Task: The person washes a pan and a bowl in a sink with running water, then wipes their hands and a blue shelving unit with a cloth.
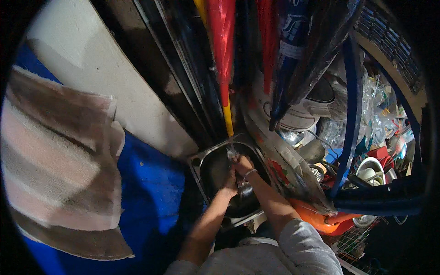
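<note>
Both hands are over the basin of a stainless-steel sink (205, 178), close together. My right hand (244, 165), with a band at its wrist, is under a thin stream of water (231, 146). The stream falls from below a yellow tip (228, 120) on a long red plastic-looking piece (221, 44). My left hand (231, 184) is just beside and below the right one, apparently touching it. The fingers are blurred and partly hidden, so I cannot tell whether they hold anything. Something shiny (244, 189) shows in the basin between my forearms.
A striped towel (62, 165) hangs at left before a blue surface (151, 178). A white board (113, 75) slants toward the sink. Wrapped long items (292, 51) hang above right. Beyond a blue frame (351, 113) are bowls (370, 170) and plastic bags. An orange object (314, 218) is by my right elbow.
</note>
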Tool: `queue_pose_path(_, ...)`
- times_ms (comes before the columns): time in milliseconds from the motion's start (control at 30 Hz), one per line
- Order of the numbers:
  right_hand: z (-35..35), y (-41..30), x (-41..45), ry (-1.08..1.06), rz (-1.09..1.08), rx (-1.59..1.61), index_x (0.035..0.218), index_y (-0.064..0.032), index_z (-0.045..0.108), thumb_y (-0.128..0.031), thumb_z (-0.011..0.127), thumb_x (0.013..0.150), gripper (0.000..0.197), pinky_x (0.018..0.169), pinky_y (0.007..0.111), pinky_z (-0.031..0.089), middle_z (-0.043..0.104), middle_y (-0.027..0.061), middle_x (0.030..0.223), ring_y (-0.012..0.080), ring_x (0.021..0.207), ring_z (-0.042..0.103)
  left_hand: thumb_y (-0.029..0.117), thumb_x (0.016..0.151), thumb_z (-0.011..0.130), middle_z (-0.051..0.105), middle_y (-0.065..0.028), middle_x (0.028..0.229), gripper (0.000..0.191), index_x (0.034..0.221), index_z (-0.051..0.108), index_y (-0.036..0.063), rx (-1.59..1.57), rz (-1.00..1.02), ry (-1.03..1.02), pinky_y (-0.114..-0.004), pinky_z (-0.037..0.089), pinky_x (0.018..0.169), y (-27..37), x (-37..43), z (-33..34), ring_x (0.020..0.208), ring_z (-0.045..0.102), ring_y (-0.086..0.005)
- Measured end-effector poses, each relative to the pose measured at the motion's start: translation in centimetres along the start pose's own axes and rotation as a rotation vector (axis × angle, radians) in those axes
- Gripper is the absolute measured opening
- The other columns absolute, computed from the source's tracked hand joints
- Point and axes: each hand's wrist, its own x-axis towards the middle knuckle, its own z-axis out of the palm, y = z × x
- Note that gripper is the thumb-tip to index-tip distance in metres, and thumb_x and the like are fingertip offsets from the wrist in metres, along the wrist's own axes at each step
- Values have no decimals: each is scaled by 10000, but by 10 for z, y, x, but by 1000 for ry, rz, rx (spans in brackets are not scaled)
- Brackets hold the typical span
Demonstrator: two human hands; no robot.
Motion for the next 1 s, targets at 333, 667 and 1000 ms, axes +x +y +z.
queue_pose_path(333, -4, 100, 4, 176, -352, -315, 972, -56, 542, -216, 601, 688, 331, 749, 353, 454, 586, 163, 892, 262, 866, 569, 403, 824, 502, 543, -18, 743, 357, 1024, 491, 108, 691, 100, -409, -248, 420, 507, 56, 43, -9, 620, 514, -121)
queue_pose_path(667, -8, 51, 10, 112, -298, -492, 976, -115, 568, -167, 526, 727, 258, 761, 415, 441, 574, 138, 1000, 294, 931, 549, 272, 851, 477, 511, -60, 661, 192, 820, 448, 84, 859, 781, 74, -301, 422, 543, 38, 145, 2, 557, 486, -167)
queue_pose_path(1000, -12, 11, 49, -246, -395, -991, 1044, -47, 544, -257, 416, 825, 329, 780, 351, 446, 555, 95, 1060, 247, 936, 541, -4, 798, 474, 521, -75, 777, 206, 998, 475, 47, 1013, 1313, -81, -275, 437, 657, 247, -125, 94, 742, 534, -159)
